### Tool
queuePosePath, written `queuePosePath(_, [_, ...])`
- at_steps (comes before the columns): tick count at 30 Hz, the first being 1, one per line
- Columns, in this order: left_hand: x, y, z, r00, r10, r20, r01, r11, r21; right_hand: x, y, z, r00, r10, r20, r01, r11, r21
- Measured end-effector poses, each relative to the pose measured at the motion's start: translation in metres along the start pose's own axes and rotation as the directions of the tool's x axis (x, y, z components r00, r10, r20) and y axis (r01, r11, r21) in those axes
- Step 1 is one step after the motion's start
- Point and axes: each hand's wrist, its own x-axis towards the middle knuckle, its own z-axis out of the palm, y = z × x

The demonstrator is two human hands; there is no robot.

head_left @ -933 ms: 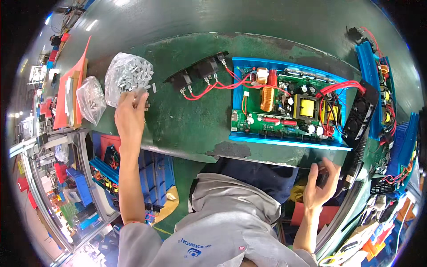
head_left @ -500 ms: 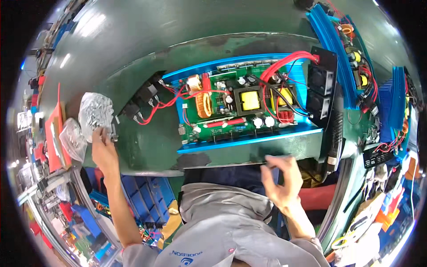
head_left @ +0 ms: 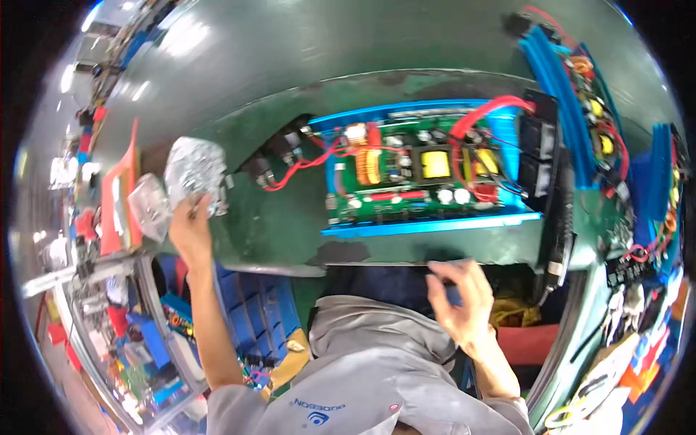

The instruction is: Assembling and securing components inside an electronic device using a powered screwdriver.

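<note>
My left hand is at the near side of a clear plastic bag of small silvery parts, fingers and thumb pinched together at its lower edge. What lies between those fingertips is hidden. My right hand hovers by the bench's front edge, thumb and forefinger brought close together; anything between them is too small and blurred to name. Beyond it lies a green circuit board in a blue metal housing, with yellow transformers, copper coils and red wires. Red wires lead left to a black end panel with sockets.
A black fan panel stands at the housing's right end. More blue housings with boards stand farther right. A second clear bag and an orange-red folder lie left. Blue bins sit below the bench.
The whole view has shifted, so the bench things appear farther right. My left hand stays at the bag of parts. My right hand is slightly farther left relative to the housing, its fingers similarly bent.
</note>
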Motion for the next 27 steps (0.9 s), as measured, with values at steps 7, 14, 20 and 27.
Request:
queuePosePath(7, [-0.009,0.039,-0.003,0.996,-0.002,-0.094,-0.002,0.999,-0.046,0.0,-0.005,0.011,0.999,-0.049,0.024,0.048,0.998,0.041])
queuePosePath(14, [-0.119,0.206,-0.013,0.908,0.204,0.366,0.171,0.616,-0.769,0.027,-0.033,0.031,0.997,0.065,0.037,-0.073,0.938,0.34])
queuePosePath(20, [-0.119,0.232,-0.003,0.801,0.372,0.47,0.268,0.479,-0.836,0.019,-0.035,-0.004,0.996,0.083,0.022,-0.086,0.978,0.188])
queuePosePath(27, [-0.104,0.24,-0.001,0.687,0.433,0.584,0.432,0.403,-0.807,-0.01,-0.005,-0.036,0.926,0.365,-0.092,-0.306,0.873,0.38])
